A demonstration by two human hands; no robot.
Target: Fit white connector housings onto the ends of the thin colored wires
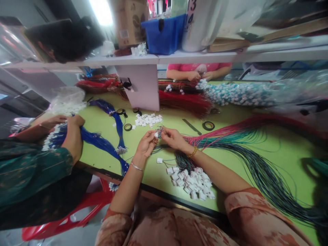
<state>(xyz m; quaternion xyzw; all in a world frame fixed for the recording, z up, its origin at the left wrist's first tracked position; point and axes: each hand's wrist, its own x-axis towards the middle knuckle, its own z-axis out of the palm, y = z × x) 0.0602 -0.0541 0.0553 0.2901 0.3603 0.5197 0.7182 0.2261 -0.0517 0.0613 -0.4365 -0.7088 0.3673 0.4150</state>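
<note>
Over the green table, my left hand (146,143) pinches a small white connector housing (156,135) between thumb and fingers. Right beside it, my right hand (172,138) is closed on the wire ends (161,130), whose tips meet the housing; whether any tip is inside it I cannot tell. From under my right hand a long bundle of red, green and black wires (230,145) runs off to the right. Near my right forearm lies a heap of white connectors (191,182) with dark wires attached. One single white connector (159,160) lies just below my hands.
Loose white housings (147,119) lie behind my hands, near rolls of black tape (127,127). A flat blade (191,126) and another tape roll (208,125) are farther right. At left, a co-worker's hands (74,121) handle blue wires (98,138). A shelf (143,60) spans above.
</note>
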